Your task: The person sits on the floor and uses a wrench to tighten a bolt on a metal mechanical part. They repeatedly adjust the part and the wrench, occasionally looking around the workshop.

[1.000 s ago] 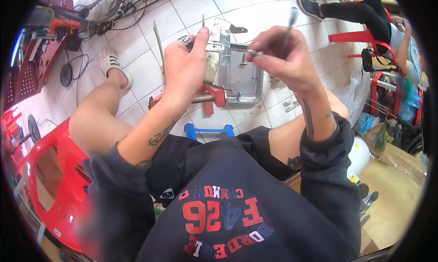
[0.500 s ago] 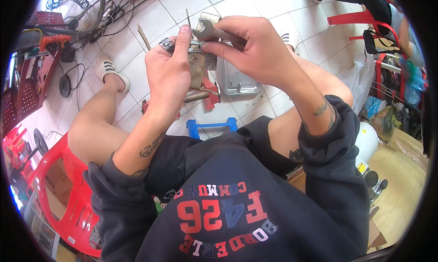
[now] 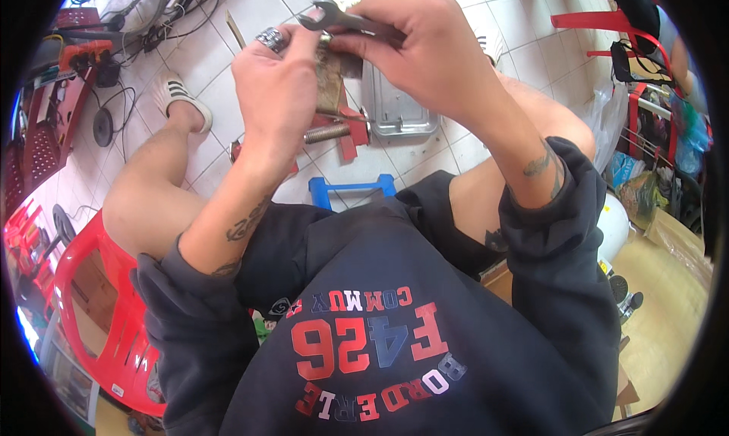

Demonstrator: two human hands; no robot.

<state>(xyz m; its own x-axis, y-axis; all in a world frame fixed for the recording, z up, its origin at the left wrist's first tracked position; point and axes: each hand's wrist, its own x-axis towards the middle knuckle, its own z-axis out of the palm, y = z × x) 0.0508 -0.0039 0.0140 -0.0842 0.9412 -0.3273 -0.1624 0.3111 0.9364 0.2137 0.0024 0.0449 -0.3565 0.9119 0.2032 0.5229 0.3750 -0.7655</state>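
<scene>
I grip a dark open-end wrench [image 3: 330, 17] in my right hand [image 3: 418, 52], its jaw by a small silver fitting [image 3: 325, 38] at my left thumb. My left hand [image 3: 273, 94], with a chunky silver ring, is closed just left of it; what its fingers hold is mostly hidden. Under both hands stands a red vise [image 3: 349, 140] with a worn, dirty metal piece [image 3: 331, 86] on top and a thin upright strip at the left. A grey metal tray [image 3: 399, 124] lies on the tiles to the right of the vise.
A blue stool [image 3: 349, 184] is between my knees, a red chair [image 3: 91, 322] at my left. Red tool stands [image 3: 53, 124] and cables lie left. At upper right are another person's leg [image 3: 630, 3], a red chair [image 3: 577, 20] and heaped bags [image 3: 638, 193].
My right hand has brought the wrench leftward to my left thumb and turned it level. Both hands now sit higher in the picture, nearer its top edge.
</scene>
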